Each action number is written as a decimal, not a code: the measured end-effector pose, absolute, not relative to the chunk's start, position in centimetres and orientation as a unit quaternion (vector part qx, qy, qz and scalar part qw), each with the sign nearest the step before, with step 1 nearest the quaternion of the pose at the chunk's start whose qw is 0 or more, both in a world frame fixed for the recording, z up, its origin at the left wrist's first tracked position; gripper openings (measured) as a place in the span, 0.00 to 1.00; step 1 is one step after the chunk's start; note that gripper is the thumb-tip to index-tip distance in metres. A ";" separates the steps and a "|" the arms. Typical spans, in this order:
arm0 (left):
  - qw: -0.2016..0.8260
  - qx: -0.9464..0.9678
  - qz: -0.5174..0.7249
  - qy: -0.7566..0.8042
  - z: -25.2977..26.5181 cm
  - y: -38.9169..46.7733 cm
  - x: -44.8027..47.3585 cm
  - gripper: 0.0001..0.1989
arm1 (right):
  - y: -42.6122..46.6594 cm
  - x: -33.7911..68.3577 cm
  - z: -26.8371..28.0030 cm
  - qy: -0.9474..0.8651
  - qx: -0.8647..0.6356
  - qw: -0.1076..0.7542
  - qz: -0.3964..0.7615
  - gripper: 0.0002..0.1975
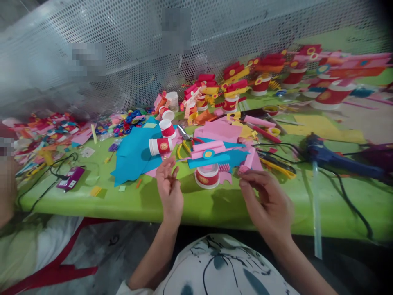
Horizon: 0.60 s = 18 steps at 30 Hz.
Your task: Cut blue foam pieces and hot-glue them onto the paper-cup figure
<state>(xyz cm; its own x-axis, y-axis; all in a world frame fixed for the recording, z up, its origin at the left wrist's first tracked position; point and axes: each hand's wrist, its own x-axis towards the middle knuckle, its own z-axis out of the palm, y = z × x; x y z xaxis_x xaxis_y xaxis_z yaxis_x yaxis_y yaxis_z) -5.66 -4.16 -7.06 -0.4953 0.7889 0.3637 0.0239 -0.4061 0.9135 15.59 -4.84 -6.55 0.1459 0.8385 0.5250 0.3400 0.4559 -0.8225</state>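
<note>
A paper-cup model stands upright in front of me. Its base is a short red and white cup point(207, 177), topped by pink paper rolls point(206, 148) and a blue paper strip point(211, 159) with a yellow-ringed disc. My left hand point(170, 188) is raised just left of it, fingers loosely apart and holding nothing. On the right, the thumb and forefinger of my right hand point(267, 196) are pinched at the lower end of a pink folded paper piece point(248, 160). A small pink paper spring point(224, 167) lies between the cup and that hand.
Scissors point(184, 149) and two paper cups point(161, 146) lie by blue paper sheets point(132, 151). A corded blue glue gun point(340, 157) rests at right, its glue stick hanging past the table edge. Finished models point(230, 102) line the perforated screen point(138, 53). Another person's arm point(6, 188) is far left.
</note>
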 end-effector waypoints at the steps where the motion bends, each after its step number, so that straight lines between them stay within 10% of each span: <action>1: 0.275 0.425 0.724 0.470 -7.1 -4.3 -5.9 0.22 | -5.0 15.6 -6.8 -0.616 -0.471 0.597 0.206 0.04; 18: 0.214 0.469 0.575 0.635 -6.1 -5.4 -10.4 0.11 | -5.4 15.8 -7.4 -0.659 -0.441 0.600 0.104 0.10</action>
